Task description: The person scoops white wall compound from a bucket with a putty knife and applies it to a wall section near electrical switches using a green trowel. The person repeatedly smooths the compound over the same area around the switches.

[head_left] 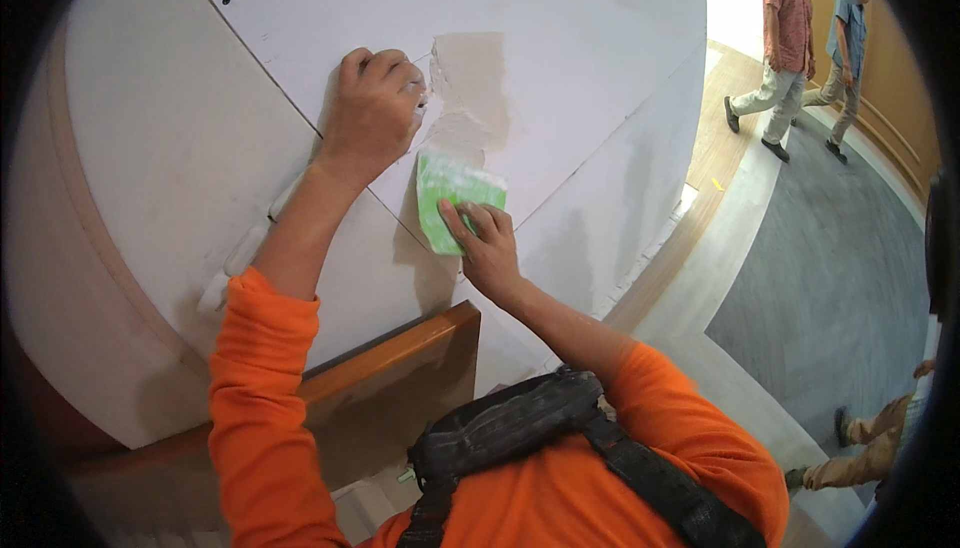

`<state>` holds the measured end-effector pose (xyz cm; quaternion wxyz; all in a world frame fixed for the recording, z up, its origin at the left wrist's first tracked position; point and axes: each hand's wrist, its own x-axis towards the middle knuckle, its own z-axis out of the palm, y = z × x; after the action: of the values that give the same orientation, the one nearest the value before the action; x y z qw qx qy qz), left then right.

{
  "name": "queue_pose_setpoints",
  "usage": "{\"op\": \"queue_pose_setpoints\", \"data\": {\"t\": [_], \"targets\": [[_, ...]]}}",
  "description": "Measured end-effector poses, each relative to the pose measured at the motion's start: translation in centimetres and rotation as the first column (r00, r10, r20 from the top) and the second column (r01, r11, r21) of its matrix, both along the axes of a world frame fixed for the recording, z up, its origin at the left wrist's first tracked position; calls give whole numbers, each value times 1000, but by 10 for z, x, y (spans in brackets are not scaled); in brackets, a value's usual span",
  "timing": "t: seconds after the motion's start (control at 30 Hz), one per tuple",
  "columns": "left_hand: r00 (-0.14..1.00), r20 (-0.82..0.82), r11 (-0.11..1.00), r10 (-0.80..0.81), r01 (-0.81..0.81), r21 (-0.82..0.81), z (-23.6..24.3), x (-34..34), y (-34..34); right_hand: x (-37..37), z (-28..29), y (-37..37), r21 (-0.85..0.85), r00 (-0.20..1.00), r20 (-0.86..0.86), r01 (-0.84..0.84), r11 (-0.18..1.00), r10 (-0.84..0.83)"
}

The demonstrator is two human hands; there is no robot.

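Head view: we see the right hand [490, 248] holding a flat green spreader [440, 223], its upper edge smeared white, against the white panels [600, 18] just below a beige patch [470, 78]. The left hand [370, 113] is beside the patch's left edge with its fingers curled and whitish residue on the fingertips; we cannot tell whether it grips anything. We judge the work to be partway through: the patch is laid on, with a fairly straight right side, but its left and lower edges look rough and uneven, so smoothing there seems to be left. The thin dark seam [610, 128] running off to the right looks unfilled to us, though whether it is to be covered, we cannot say.
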<state>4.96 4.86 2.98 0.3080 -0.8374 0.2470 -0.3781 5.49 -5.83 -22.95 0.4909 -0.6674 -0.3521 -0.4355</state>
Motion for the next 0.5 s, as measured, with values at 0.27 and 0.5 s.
{"op": "queue_pose_setpoints", "data": {"t": [0.27,0.5], "targets": [[1000,-13,1000,10,-10,1,2,-2,3,17,42,-38,213,898,-434,26,977,70],[999,36,1000,-12,11,27,1,2,1,-29,10,-14,42,996,-64,-58,997,61]]}}
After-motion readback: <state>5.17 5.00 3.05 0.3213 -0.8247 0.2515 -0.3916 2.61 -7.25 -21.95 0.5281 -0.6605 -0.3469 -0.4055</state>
